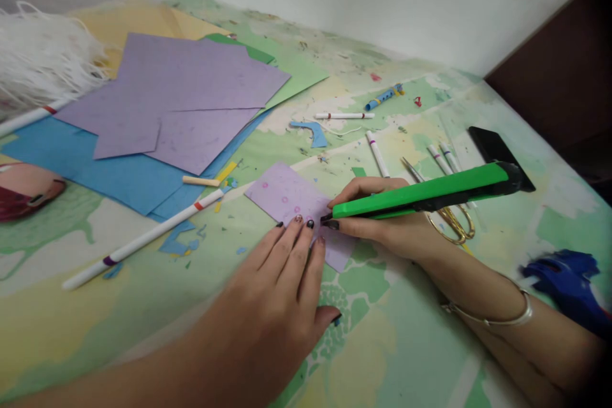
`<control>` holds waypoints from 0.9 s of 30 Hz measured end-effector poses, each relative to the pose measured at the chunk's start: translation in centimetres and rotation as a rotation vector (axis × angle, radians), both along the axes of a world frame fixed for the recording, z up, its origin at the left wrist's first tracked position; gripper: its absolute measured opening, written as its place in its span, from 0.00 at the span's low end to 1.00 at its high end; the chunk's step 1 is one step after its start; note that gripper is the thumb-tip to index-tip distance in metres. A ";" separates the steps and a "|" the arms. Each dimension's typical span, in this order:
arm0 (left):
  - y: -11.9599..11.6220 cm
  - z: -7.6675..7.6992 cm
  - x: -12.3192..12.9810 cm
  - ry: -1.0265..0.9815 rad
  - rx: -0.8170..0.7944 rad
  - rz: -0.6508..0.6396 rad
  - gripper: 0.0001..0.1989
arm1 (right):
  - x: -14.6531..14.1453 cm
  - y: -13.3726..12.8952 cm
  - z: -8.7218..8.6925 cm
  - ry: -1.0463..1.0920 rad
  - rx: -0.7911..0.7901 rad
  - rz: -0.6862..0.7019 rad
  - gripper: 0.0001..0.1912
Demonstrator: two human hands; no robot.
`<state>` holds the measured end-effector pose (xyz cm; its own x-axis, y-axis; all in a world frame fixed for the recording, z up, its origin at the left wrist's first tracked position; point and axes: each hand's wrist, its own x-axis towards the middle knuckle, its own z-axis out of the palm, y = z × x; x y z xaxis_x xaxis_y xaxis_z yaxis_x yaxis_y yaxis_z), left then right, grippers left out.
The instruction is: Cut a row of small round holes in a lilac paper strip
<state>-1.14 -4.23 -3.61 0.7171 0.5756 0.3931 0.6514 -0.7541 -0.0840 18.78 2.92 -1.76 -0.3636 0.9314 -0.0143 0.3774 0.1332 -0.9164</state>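
A small piece of purple paper (275, 191) with pink ring marks lies on the patterned tablecloth. My left hand (291, 268) rests flat on its near edge, fingers stretched out. My right hand (396, 223) is closed around a green utility knife (421, 190). The knife's dark tip points down to the paper, just right of my left fingertips. Whether the blade touches the paper is hidden by my fingers. Gold-handled scissors (449, 220) and several white markers (377, 153) lie just beyond my right hand.
Purple sheets (191, 83) overlap blue sheets (95, 162) at the left, beside white stringy material (43, 57). A long white stick (143, 239) and blue paper scraps (176, 239) lie nearer. To the right are a black flat object (500, 153) and a blurred blue tool (564, 284).
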 end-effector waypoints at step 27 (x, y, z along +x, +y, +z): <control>-0.1 -0.2 -0.1 0.033 0.019 0.004 0.24 | 0.0 -0.2 0.0 -0.030 0.093 0.027 0.04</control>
